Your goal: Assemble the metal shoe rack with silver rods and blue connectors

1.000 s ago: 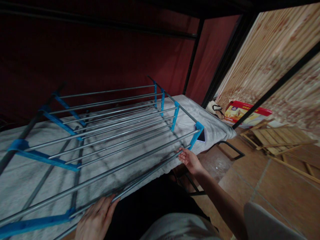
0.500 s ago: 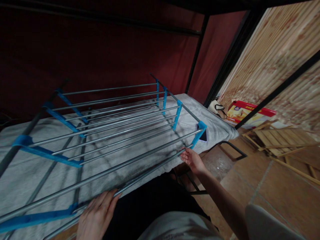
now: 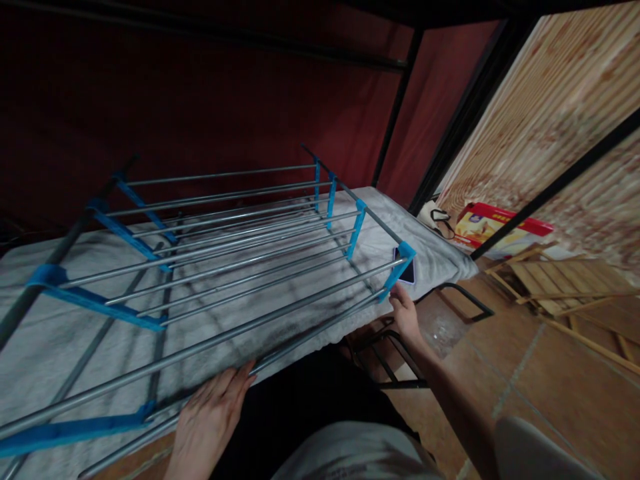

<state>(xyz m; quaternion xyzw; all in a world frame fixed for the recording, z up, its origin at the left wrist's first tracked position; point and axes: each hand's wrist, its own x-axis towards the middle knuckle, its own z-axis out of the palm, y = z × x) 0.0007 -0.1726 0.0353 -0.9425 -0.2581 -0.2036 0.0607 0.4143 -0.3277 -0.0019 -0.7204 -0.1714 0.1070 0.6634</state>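
The rack (image 3: 225, 267) has silver-grey metal rods joined by bright blue plastic brackets. Under the rack lies a pale grey blanket (image 3: 60, 347), streaked with dark shadows of the rods. Behind the rack hangs a deep red curtain (image 3: 200, 100), crossed by black poles. Right of the rack, a dark phone (image 3: 407, 272) with a pale lilac edge rests on the blanket; farther right are a red and yellow box (image 3: 493, 227), a wood-grain patterned wall (image 3: 550, 100) and terracotta-brown floor tiles (image 3: 550, 387).
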